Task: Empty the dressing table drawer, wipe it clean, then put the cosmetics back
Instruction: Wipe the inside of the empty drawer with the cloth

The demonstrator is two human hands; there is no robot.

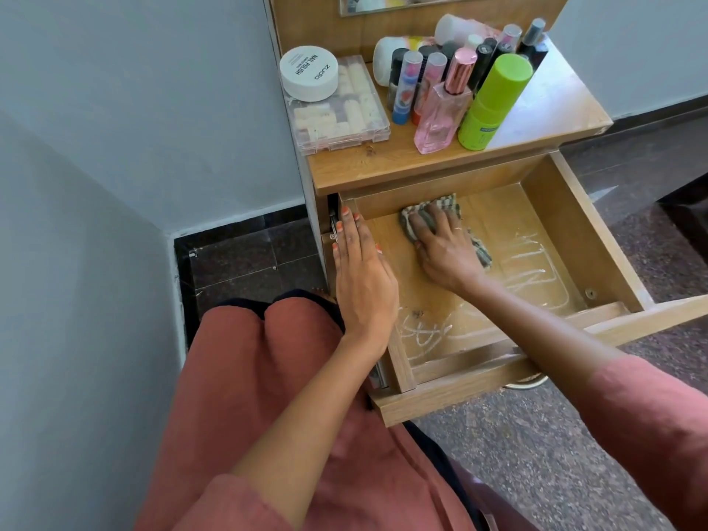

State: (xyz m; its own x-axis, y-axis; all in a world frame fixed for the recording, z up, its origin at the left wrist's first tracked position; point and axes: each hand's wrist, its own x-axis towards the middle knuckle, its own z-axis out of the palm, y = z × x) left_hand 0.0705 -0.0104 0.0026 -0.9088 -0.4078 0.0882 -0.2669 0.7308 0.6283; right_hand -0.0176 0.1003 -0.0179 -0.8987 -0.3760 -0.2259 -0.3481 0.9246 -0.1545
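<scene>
Drawer [597, 239]: pulled fully out, centre right of the frame, and I see nothing in it but the cloth. Step 1 (emptying) looks done.

Cosmetics: standing crowded on the table top [383, 164], upper centre. I count among them a green bottle [494, 103], a pink perfume bottle [444, 109], a clear compartment box [337, 105] with a white round tub [309, 72] resting on it, and several slim tubes behind, too crowded to count.

Step 2 (wiping) appears under way. Right hand [444, 243] lies flat, fingers spread, pressing a striped cloth [429, 216] onto the drawer floor near the back wall; it pins the cloth under the palm, not a closed grasp. Left hand [362, 277] is open and flat on the drawer's left side rail, holding nothing, I judge steadying it.

White smeared streaks show on the floor at lower centre and at right, so I judge those 2 patches not yet wiped.

Left to do: finish the wipe, then step 3, returning every item from the top.
</scene>
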